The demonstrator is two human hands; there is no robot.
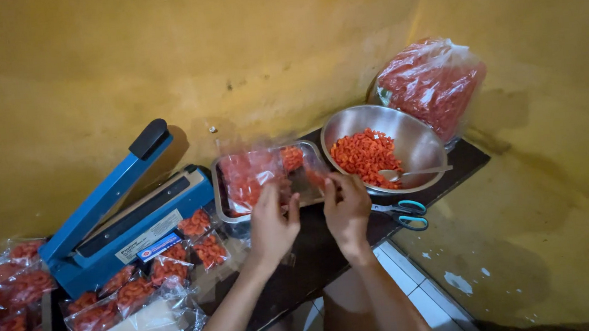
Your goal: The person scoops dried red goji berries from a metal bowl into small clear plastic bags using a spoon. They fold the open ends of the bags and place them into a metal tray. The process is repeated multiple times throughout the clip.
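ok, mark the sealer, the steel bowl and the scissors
sealer (127,221): head view, on its blue base.
steel bowl (415,138): head view, on the bare inner wall.
scissors (410,214): head view, on the teal handles.

A single head-worn camera looks steeply down and forward, close over the dark surface (315,255), facing a yellow wall (160,57); edges seem slightly blurred.

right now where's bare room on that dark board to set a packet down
Bare dark board lies under the hands, between the sealer and scissors. The left end is crowded with filled packets; tray and bowl fill the back.
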